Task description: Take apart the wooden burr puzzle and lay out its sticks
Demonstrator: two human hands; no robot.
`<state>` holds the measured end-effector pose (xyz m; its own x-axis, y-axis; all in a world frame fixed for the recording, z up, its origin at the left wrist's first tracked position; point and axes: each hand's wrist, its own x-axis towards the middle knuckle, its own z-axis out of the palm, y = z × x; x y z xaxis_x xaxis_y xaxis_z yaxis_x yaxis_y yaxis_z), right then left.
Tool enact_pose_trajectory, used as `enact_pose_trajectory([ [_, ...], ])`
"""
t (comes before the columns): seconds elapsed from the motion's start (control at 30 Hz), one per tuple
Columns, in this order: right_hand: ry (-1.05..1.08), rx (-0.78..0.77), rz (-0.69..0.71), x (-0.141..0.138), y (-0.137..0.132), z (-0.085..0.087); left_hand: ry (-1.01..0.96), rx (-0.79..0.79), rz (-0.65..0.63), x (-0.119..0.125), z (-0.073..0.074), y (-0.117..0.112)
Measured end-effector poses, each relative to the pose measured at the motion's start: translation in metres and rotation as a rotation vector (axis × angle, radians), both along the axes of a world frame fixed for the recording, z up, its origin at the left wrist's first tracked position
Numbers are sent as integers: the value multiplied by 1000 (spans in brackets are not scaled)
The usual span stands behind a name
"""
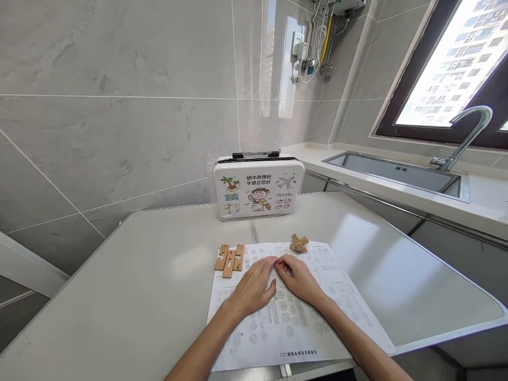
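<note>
A printed paper sheet [289, 332], covered in small line drawings, lies under both hands. My left hand [256, 286] rests palm down on it, fingers stretched out and thumb apart, holding nothing. Beside it, my right hand [297, 278] lies with fingers curled in and thumb close to them; no object shows in it. The fingertips of the two hands meet or nearly meet. Left of my left hand, three flat wooden puzzle pieces [228, 264] with cut-out notches sit side by side on the paper. Just beyond my right hand is an assembled wooden interlocking puzzle [299, 243].
A white cartoon-printed case [260, 190] with a black handle stands upright at the back of the white folding table [159, 296], against the tiled wall. To the right are a counter with a sink [397, 169] and a faucet [470, 132] below a window.
</note>
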<state>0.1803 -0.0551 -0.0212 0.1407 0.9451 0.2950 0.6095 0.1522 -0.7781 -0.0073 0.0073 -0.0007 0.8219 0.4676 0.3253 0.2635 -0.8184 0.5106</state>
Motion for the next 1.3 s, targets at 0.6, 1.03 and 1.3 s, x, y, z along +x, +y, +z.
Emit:
enact_pose_trajectory([
  [0.6,854,-3,-172,9,13,-5,-6,-6,31,-4,-8,2],
  [1.03,948,-52,-213,13,13,-4,-11,-24,42,-6,-8,3],
  [1.3,840,-51,-142,8,14,-2,-63,-152,82,-4,-8,6],
])
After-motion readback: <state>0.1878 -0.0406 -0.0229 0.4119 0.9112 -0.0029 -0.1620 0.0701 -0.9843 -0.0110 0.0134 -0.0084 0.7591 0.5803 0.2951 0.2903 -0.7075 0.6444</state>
